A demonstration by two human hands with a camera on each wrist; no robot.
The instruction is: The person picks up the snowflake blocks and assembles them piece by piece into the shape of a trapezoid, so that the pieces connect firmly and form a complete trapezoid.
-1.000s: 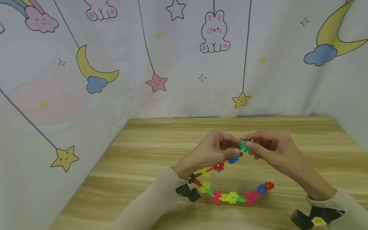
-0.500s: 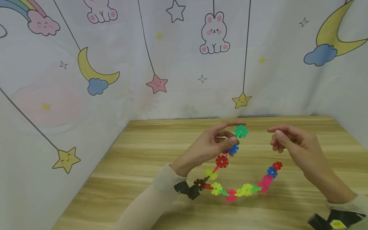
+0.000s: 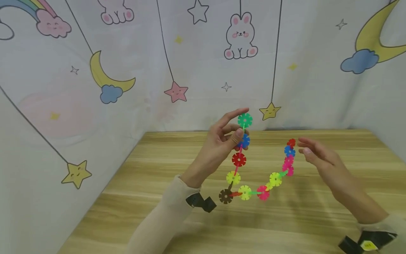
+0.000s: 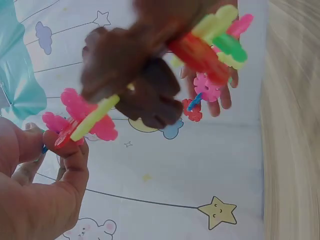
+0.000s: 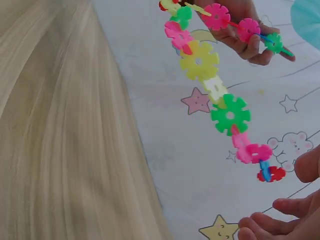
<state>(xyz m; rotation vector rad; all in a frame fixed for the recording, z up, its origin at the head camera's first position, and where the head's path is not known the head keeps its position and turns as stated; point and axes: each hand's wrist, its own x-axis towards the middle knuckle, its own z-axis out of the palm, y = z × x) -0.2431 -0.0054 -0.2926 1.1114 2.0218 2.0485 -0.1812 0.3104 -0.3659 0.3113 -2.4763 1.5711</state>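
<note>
A chain of interlocking plastic snowflake discs (image 3: 239, 159) hangs in a U shape above the table. My left hand (image 3: 219, 139) pinches it between thumb and fingers near the blue disc (image 3: 245, 141). The index finger stretches up beside the green disc (image 3: 245, 120) at the chain's end. A brown disc (image 3: 226, 196) sits at the lower left bend; in the left wrist view, brown discs (image 4: 150, 90) loom close and blurred. My right hand (image 3: 331, 167) holds nothing, its fingers loosely extended beside the small red disc (image 3: 291, 142) at the other end. In the right wrist view a gap separates them.
Below the chain lies a wood-grain table (image 3: 158, 218). Behind it hangs a white curtain (image 3: 203, 63) printed with stars, moons and rabbits. Each wrist wears a black camera mount; the right one (image 3: 364, 243) appears at the lower right.
The right hand let go of the green disc and moved right to the red end. The left hand raised the chain, which now hangs higher in a U shape.
</note>
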